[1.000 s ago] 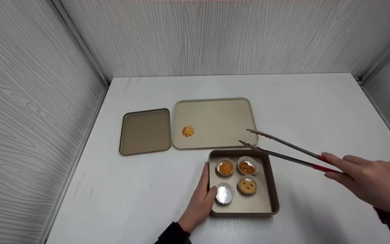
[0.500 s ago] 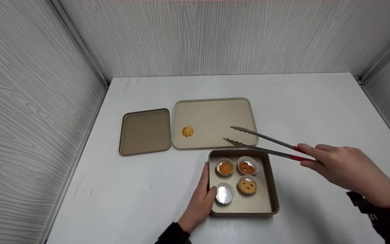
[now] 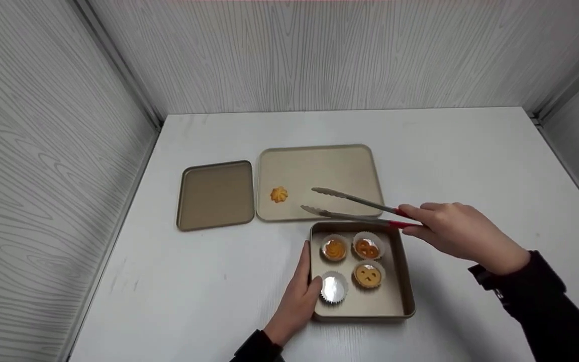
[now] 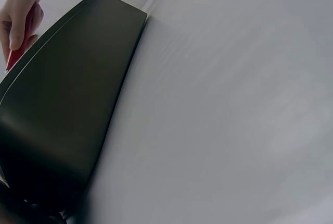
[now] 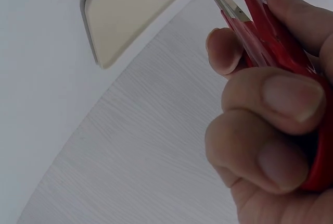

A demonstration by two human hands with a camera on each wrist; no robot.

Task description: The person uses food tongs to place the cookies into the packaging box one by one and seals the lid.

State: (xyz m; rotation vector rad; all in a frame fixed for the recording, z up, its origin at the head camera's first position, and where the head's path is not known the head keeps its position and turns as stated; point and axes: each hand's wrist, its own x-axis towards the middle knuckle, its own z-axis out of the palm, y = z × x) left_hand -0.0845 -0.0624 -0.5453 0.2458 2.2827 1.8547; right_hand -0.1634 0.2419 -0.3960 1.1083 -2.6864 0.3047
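In the head view my left hand [image 3: 293, 301] holds the left wall of a deep square baking pan [image 3: 387, 302], thumb over the rim. Inside it, paper cups hold a swirled cookie [image 3: 334, 249], a pretzel-shaped cookie [image 3: 367, 248] and a round cookie with holes [image 3: 368, 276]. A fourth, an empty cup [image 3: 333, 287], sits by my left thumb. My right hand [image 3: 458, 235] grips red-handled metal tongs [image 3: 352, 217], curled round the handles [image 5: 283, 47] in the right wrist view. The tong tips are spread over the larger tray [image 3: 319, 166], right of a star-shaped cookie [image 3: 279, 194].
A smaller brown tray [image 3: 216, 196] lies left of the larger one on the white table [image 3: 194, 281]. Wood-grain panels [image 3: 289, 55] enclose the back and sides. The pan's dark outer wall [image 4: 73, 78] fills the left of the left wrist view.
My right hand has moved left with the tongs, bringing their spread tips across the larger tray closer to the star-shaped cookie. The left hand and the pan have stayed put.
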